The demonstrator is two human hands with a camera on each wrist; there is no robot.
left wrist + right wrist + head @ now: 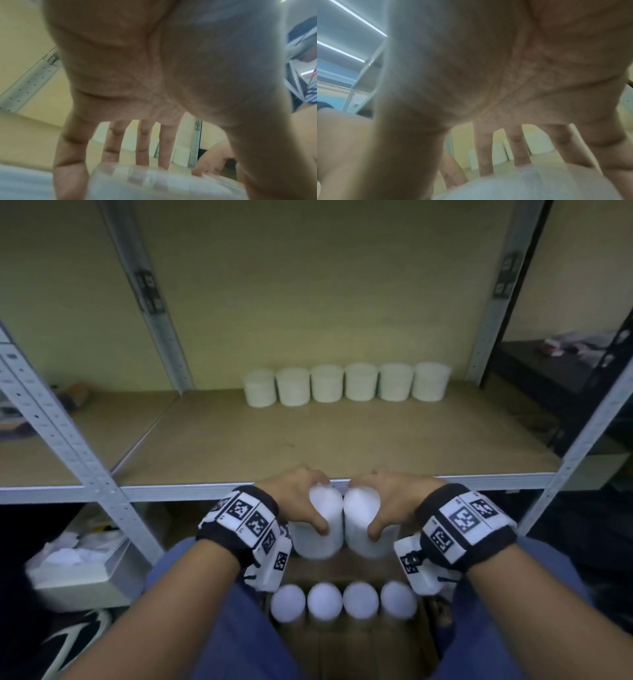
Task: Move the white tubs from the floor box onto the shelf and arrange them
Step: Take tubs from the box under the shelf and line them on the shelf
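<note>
Wrist views: left hand [154,83] and right hand [505,81] each grasp a white tub, fingers over its top. Head view alone shows the left tub [320,523] and right tub [368,522] touching, four tubs [342,601] in the floor box [346,648], six tubs [346,383] rowed on the shelf [308,440].

a grey bin [85,571] of white stuff sits beneath, at left.

Head view: dim, greenish cast; shelf [308,436] evenly lit, deep shadow beneath it. Straight uprights are bowed by wide-angle distortion at the edges. Held tubs [325,522] are overexposed and motion-blurred. Both wrist views are soft; ceiling light strips [359,20] are seen glaring in the right wrist view.
</note>
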